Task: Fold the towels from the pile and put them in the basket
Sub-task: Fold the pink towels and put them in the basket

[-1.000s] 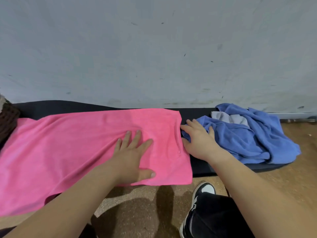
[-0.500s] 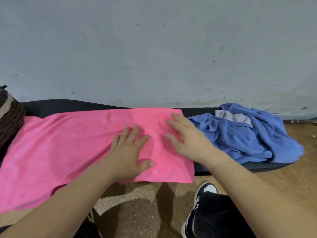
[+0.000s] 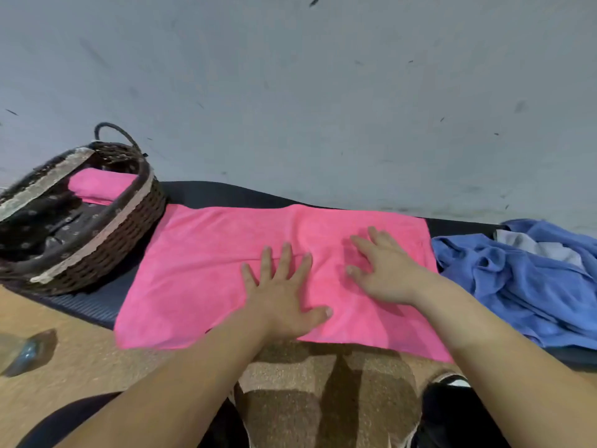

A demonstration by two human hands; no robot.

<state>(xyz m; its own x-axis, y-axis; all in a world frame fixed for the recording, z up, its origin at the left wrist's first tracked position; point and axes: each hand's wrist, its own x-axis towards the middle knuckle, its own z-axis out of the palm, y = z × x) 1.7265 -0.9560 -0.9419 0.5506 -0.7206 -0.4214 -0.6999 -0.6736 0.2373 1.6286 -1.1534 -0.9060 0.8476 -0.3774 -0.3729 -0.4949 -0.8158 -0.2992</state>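
While the left hand [image 3: 277, 299] and right hand [image 3: 384, 273] smooth the pink towel [image 3: 200, 270], fingers [image 3: 286, 257] spread wide, it likely needs folding next.

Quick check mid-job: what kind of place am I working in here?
Probably a plain indoor room, working at floor level: scuffed grey-blue wall, speckled tan floor, and a dark ribbed mat laid along the wall under the pink towel.

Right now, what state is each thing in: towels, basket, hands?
Spread pink towel: flat under both hands.
Folded pink towel: inside the basket.
Wicker basket: upright, holding that towel.
Blue towels: crumpled pile, unfolded.
Left hand: open, pressing the spread towel.
Right hand: open, fingers splayed on it.
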